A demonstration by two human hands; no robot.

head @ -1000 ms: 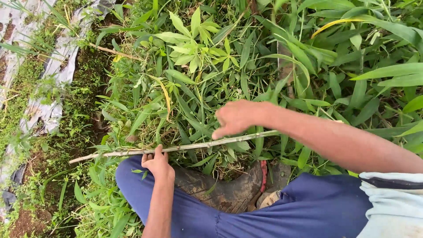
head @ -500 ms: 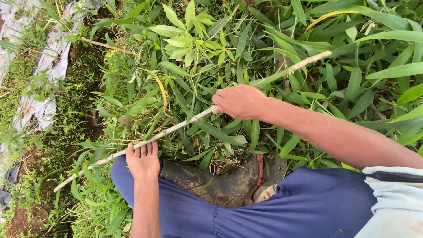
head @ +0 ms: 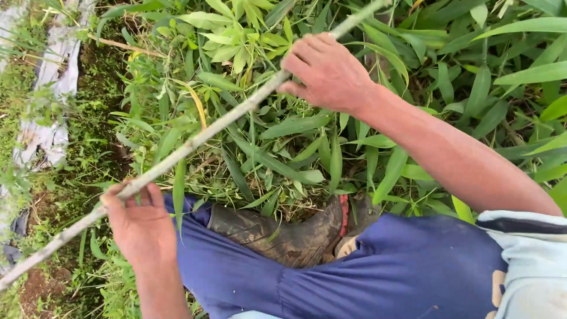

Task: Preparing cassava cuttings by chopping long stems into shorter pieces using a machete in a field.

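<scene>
A long pale wooden pole (head: 207, 133) runs slantwise from the lower left edge to the top middle, over thick green leaves. My right hand (head: 325, 71) grips it high up, fingers curled around the shaft. My left hand (head: 139, 221) holds it lower down, fingers wrapped over it from beneath. A muddy brown rubber boot (head: 283, 236) with a red rim shows between my blue trouser legs (head: 366, 277), pressed into the grass.
Dense long-leaved plants (head: 460, 77) fill the upper and right side. A strip of grey plastic sheeting (head: 50, 112) lies along the left edge beside bare soil (head: 41, 289). A thin dry stick (head: 124, 46) lies at the upper left.
The pole has swung from nearly level to a steep slant, its right end rising. My right hand went up with it, and my left hand slid down and leftward along it.
</scene>
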